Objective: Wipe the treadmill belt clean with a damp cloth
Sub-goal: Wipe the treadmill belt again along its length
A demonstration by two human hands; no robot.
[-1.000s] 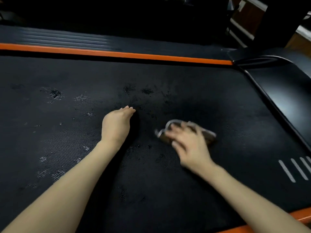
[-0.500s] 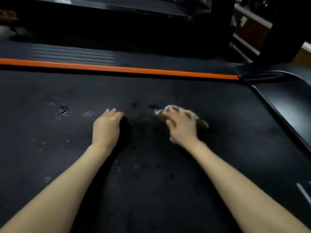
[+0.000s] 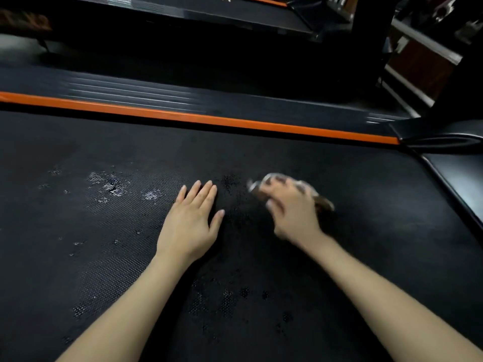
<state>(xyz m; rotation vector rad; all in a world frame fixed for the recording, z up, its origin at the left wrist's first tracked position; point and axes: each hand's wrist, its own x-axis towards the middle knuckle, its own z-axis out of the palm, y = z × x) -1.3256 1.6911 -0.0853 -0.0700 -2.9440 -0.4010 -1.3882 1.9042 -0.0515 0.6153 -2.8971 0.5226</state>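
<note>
A small, crumpled grey-and-brown cloth (image 3: 323,203) is pressed onto the black, finely dimpled rubber treadmill belt (image 3: 379,231), right of the belt's middle and toward its far edge. The cloth is gripped under the right hand (image 3: 292,209), whose fingers are curled over it; both are smeared by motion blur, so the weave of the fabric cannot be made out. Just beside it, the left hand (image 3: 190,220) is laid flat on the belt, palm down, fingers straight and close together, holding nothing. Pale, speckled dusty patches (image 3: 112,185) are seen on the belt's honeycomb texture left of that hand, and darker damp-looking blotches (image 3: 230,296) are scattered between the two forearms. The belt's far edge is bordered by a narrow, smooth orange stripe (image 3: 209,118), backed by a black side rail with fine lengthwise ribs (image 3: 130,92). At the right, a glossy black moulded cover (image 3: 460,178) with a rounded edge is met by the belt.
</note>
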